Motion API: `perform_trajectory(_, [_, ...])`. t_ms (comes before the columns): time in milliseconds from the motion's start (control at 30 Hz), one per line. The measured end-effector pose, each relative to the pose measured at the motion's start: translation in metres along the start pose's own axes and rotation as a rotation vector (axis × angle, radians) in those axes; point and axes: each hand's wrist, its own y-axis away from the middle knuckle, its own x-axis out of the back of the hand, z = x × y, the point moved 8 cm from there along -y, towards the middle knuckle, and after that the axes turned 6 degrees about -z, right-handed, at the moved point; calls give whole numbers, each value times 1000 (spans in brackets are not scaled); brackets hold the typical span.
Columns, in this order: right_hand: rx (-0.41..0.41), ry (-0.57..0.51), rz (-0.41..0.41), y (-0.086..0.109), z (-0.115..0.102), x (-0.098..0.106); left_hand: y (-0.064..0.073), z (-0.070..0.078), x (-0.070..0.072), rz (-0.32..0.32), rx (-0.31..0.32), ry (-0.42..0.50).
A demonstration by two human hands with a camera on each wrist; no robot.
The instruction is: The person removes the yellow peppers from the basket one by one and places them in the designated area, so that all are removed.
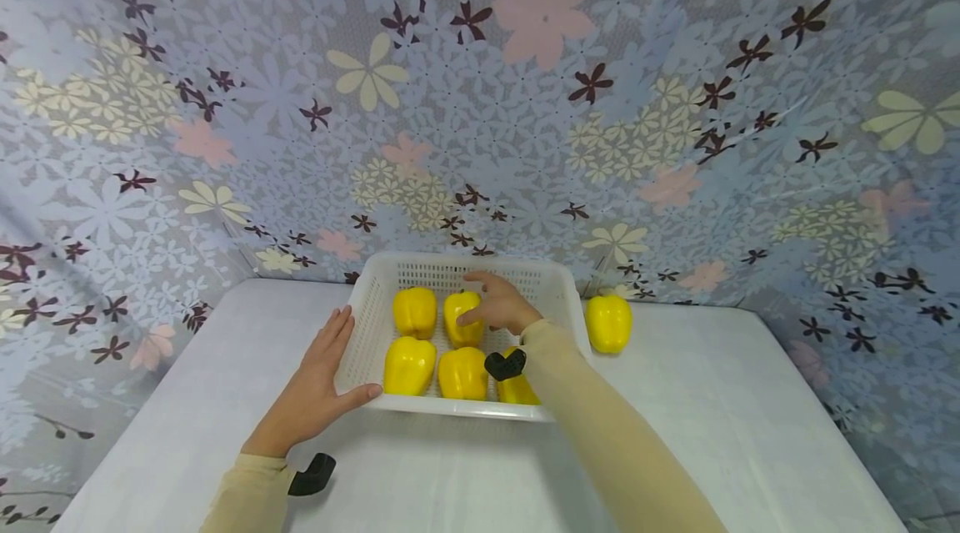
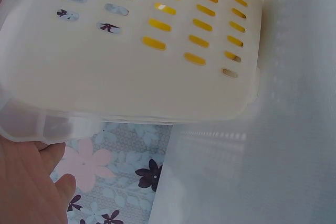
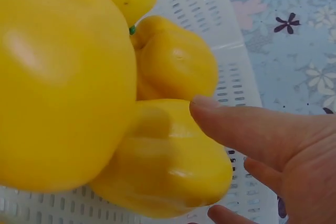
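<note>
A white plastic basket (image 1: 457,406) with slotted walls holds several yellow bell peppers (image 1: 408,366). My left hand (image 1: 311,387) rests against its left side, fingers straight along the outer wall, thumb at the front left corner of the rim. Inside the basket, my right hand (image 1: 504,305) reaches over the back middle bell pepper (image 1: 460,320), its thumb and fingers spread. In the right wrist view, the thumb tip is right at the upper edge of that pepper (image 3: 163,166), and other fingertips show near its lower side. My right forearm partly covers the front right pepper (image 1: 517,387).
One more yellow bell pepper (image 1: 609,323) stands on the white table (image 1: 720,399), just right of the basket. Flower-patterned cloth (image 1: 480,99) rises behind the table and at both sides. A black wrist mount (image 1: 312,475) sits at my left wrist.
</note>
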Motion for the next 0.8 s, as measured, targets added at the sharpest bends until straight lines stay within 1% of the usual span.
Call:
perform_trajectory(200, [-2, 106, -3, -4, -1, -4, -1, 0, 1, 3, -4, 3])
perform_trajectory(433, [-7, 128, -15, -1, -2, -8, 0, 1, -1, -5, -11, 0])
perform_trajectory(567, [18, 160, -16, 1, -4, -9, 1, 0, -1, -3, -14, 1])
perform_trajectory(800, [68, 360, -23, -5, -9, -12, 1, 0, -1, 0, -7, 0])
